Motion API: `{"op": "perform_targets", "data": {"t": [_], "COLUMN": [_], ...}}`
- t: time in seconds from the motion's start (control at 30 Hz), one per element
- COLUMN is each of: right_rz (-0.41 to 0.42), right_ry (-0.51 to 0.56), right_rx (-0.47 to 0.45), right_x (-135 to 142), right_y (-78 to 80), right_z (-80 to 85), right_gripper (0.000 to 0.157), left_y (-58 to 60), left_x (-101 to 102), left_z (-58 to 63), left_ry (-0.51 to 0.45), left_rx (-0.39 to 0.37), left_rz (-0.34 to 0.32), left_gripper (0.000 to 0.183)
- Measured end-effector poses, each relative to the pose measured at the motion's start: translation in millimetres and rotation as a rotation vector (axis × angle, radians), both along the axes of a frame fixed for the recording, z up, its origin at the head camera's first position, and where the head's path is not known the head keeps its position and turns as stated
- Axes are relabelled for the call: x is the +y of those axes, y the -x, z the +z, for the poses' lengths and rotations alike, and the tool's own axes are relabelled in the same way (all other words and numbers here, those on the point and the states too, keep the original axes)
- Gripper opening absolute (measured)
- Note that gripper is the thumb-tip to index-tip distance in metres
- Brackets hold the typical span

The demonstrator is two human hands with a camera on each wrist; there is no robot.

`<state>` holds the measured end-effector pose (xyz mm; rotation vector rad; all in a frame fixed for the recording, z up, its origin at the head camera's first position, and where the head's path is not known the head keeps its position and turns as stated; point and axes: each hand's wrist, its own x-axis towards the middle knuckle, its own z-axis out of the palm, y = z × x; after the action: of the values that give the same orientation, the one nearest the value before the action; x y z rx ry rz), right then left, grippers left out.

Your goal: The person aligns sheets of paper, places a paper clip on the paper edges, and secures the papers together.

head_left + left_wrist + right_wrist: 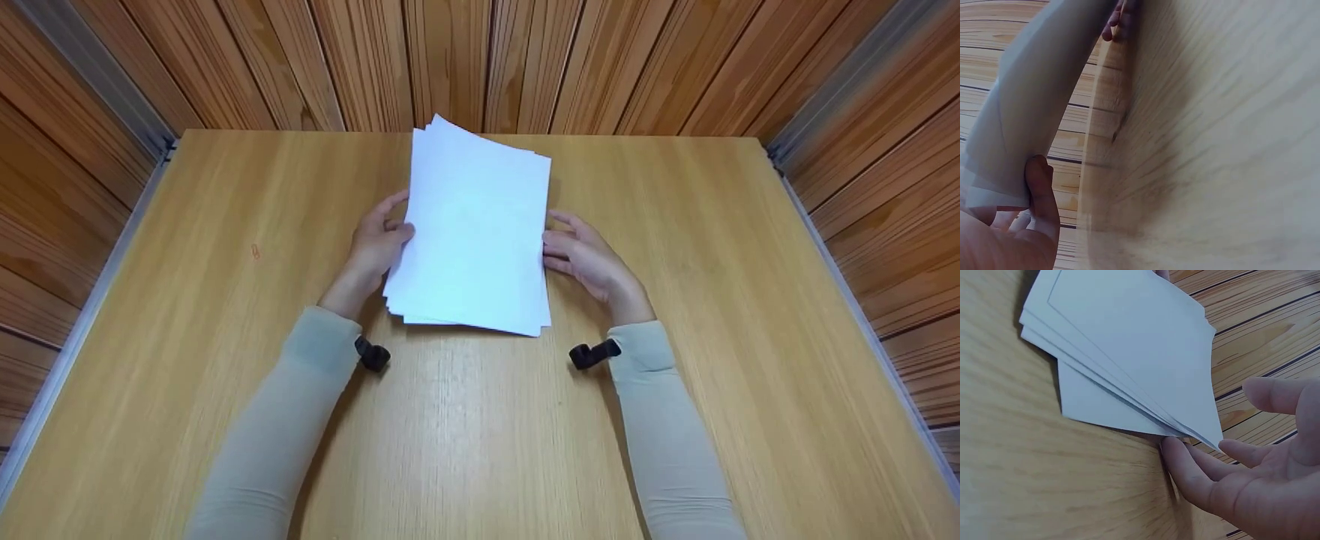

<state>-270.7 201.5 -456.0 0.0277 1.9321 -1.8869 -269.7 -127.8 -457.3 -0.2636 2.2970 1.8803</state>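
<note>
1. A stack of white paper (476,232) is held tilted over the table (480,435); a shadow is cast beneath the stack's near edge, so it is judged to be raised at least partly.
2. At the stack's left edge, the sheets are gripped by the left hand (379,244), its thumb laid over the face, presumably so that loose pages are stopped from sliding.
3. At the stack's right edge, the paper is only touched by extended fingers (1185,467) of the right hand (589,259), one digit standing apart; a light side support seems to be given.
4. The stack's edges are left uneven, which likely explains why both sides are attended to.
5. Left of the stack, well apart, a small reddish clip (256,251) is placed, apparently out of the hands' way.
</note>
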Motion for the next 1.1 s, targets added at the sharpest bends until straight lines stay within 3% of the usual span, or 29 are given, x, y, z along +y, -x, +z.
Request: {"op": "perform_targets", "data": {"t": [0.37, 0.67, 1.1], "right_rz": [-0.023, -0.051, -0.126], "right_ry": [-0.066, -0.137, -0.143], "right_rx": [0.031, 0.132, 0.232], "right_x": [-1.9, -0.8, -5.7], "right_y": [1.1, 1.0, 0.1], "right_z": [-0.3, -0.5, 1.6], "right_gripper": [0.069, 0.069, 0.067], "left_y": [-3.4, -8.6, -12.9], "left_x": [3.2, 6.4, 12.1], "left_z": [0.7, 0.5, 3.5], "left_ry": [0.012, -0.042, -0.082], "left_rx": [0.061, 0.131, 0.168], "left_rz": [-0.002, 0.016, 0.03], "left_gripper": [0.06, 0.06, 0.06]}}
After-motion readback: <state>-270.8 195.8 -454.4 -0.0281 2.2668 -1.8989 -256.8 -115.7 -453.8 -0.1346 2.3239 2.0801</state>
